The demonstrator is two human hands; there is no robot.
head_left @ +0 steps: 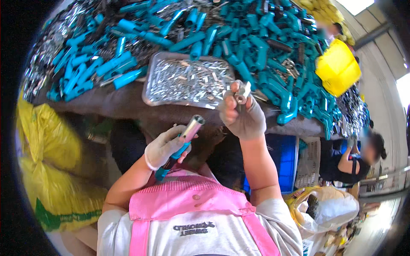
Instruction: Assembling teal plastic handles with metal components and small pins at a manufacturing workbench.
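Two hands in off-white gloves with exposed fingertips are up in front of one pink apron point(179, 198). The left hand point(163, 148) has its fingers wrapped around one teal-bodied tool with a silver metal tube point(193, 128), held tilted, tube end up, between the apron and the table edge. The right hand point(245, 123) pinches one small silver metal piece point(241, 98) between thumb and fingers, apart from the tube.

Just beyond the right hand sits one clear plastic rectangular tray point(147, 96), filled with small flat silver metal strips point(190, 79), too many to count. Teal plastic tubular handles point(258, 51), also uncountable, heap behind and beside it. One bright yellow plastic container point(338, 68) stands at right. One dark-clothed person point(352, 166) is farther right.
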